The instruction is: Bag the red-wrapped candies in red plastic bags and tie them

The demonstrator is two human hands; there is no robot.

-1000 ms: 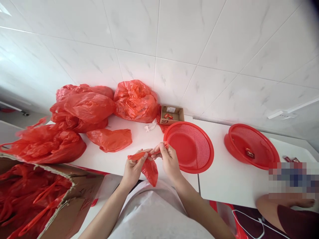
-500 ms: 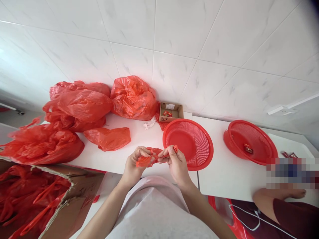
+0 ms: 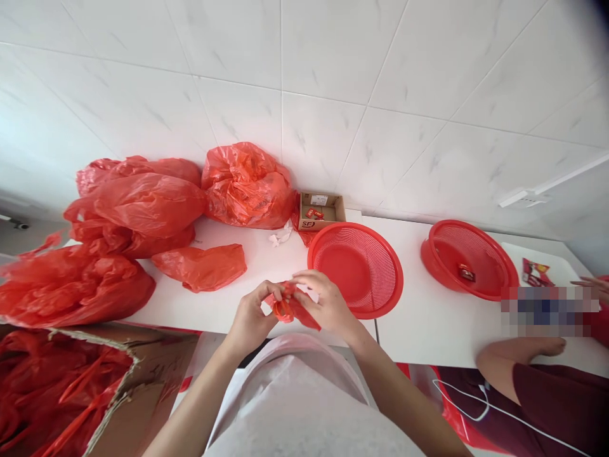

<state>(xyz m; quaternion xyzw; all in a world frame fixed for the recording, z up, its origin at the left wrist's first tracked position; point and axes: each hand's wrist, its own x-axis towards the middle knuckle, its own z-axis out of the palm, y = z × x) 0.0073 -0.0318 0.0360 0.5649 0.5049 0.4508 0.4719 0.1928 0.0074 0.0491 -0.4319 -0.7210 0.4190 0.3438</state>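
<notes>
Both of my hands meet over the front edge of the white table (image 3: 428,324), working one small red plastic bag (image 3: 291,308) that is bunched between them. My left hand (image 3: 251,317) pinches the bag's left side with curled fingers. My right hand (image 3: 323,303) covers its right side, fingers closed around the plastic. A red mesh basket (image 3: 356,269) stands just right of my hands, with nothing visible inside it.
Several stuffed red bags (image 3: 143,209) pile up at the back left, and a flat one (image 3: 202,266) lies in front. A small cardboard box (image 3: 318,211) sits by the wall. A second red basket (image 3: 469,260) stands right, near another person's arm (image 3: 518,355). A carton of red bags (image 3: 66,381) is at lower left.
The small bag hung open and loose below my hands a second ago; now it is gathered into a tight bunch between them. My view has drifted slightly right.
</notes>
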